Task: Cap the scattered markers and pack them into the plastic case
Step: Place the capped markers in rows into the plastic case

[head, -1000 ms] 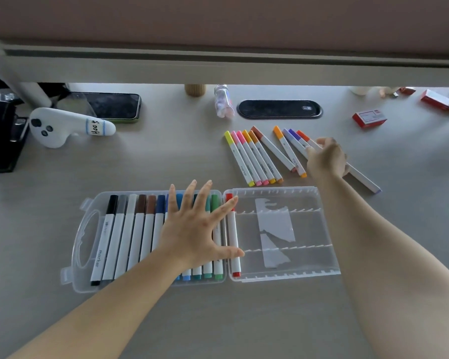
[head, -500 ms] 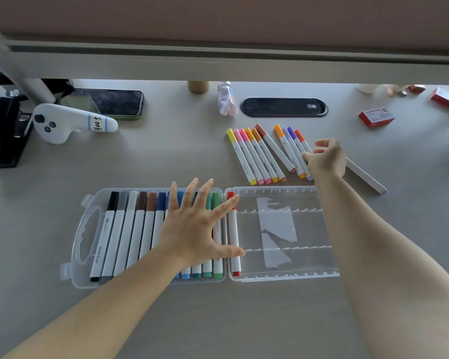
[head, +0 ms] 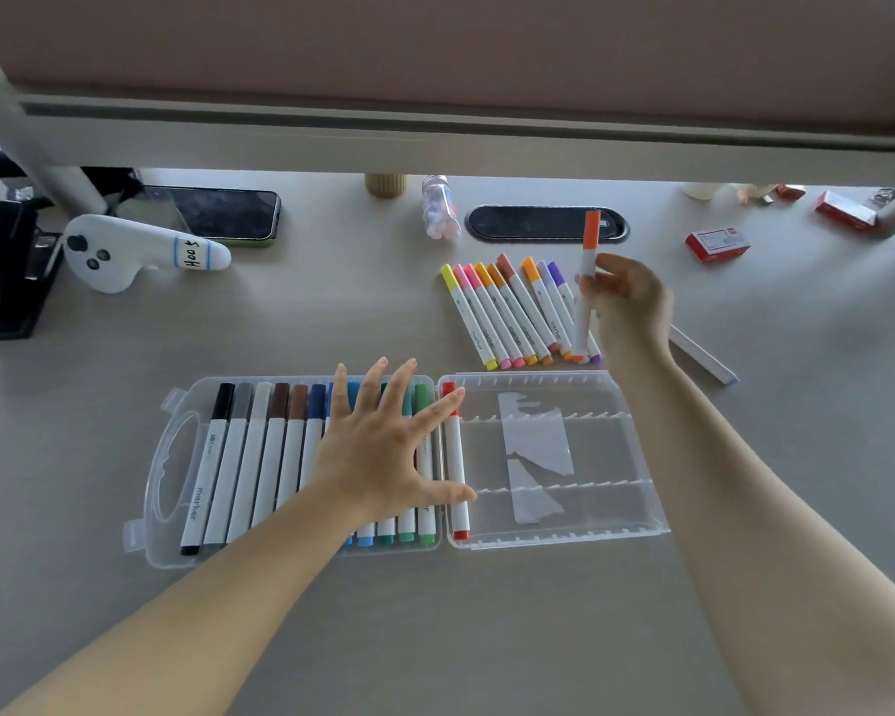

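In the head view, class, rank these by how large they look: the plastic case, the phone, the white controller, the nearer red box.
1. plastic case
2. phone and white controller: too alike to rank
3. red box

All but the case lie farther back, so true sizes may differ.

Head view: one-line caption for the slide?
Right hand lifts an orange-capped marker from the loose row while left hand presses flat on markers in the plastic case.

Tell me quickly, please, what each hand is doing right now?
Left hand: open, fingers spread, resting on the markers in the case.
Right hand: holding the orange marker upright.
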`<state>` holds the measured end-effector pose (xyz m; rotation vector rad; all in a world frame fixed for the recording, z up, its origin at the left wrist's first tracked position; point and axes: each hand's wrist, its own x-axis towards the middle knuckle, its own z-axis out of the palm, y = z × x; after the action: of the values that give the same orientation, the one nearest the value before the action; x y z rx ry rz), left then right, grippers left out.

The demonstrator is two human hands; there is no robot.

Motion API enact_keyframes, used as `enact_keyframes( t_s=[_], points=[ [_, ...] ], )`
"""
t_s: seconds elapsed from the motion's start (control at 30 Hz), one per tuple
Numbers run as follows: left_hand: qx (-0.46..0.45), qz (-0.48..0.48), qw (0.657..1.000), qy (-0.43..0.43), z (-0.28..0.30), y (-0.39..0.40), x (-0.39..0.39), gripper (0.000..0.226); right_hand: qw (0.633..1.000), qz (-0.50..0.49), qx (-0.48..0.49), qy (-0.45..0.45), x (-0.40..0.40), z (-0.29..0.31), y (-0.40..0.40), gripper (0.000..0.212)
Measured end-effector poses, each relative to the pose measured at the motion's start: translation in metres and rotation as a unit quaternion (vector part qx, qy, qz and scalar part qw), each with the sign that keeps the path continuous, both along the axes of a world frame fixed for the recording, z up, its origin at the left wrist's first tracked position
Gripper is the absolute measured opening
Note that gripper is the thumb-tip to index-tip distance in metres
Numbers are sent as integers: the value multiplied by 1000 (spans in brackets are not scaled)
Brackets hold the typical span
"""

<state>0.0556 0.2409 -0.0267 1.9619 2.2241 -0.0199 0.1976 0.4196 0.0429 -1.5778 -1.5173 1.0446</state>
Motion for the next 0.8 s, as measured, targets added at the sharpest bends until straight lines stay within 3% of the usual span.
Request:
enact_keyframes(
  t_s=[0.17, 0.23, 0.33, 0.47, 0.57, 0.67, 0.8],
  points=[
    [-33, -1, 999, -4, 6, 0, 0, 108, 973, 125, -189, 40, -3, 19, -49, 28],
    [-39, 2, 999, -8, 8, -1, -1, 104, 956, 171, -238, -6, -5, 17, -67, 27],
    [-27, 2, 1000, -7, 8, -7, -5, 121, 942, 212, -241, -101, -7, 3, -91, 21],
    [9, 28, 994, -106, 13, -14, -10, 132, 948, 203, -221, -107, -9, -18, -113, 12],
    [33, 49, 981, -185, 19, -16, -10, 124, 953, 205, -193, -114, -15, -22, -121, 9],
    [32, 52, 982, -179, 24, -19, -12, 106, 948, 216, -175, -156, -18, -23, -122, 12],
    [1, 45, 986, -162, 27, -21, -11, 104, 940, 227, -153, -204, -17, -28, -121, 15]
  ],
)
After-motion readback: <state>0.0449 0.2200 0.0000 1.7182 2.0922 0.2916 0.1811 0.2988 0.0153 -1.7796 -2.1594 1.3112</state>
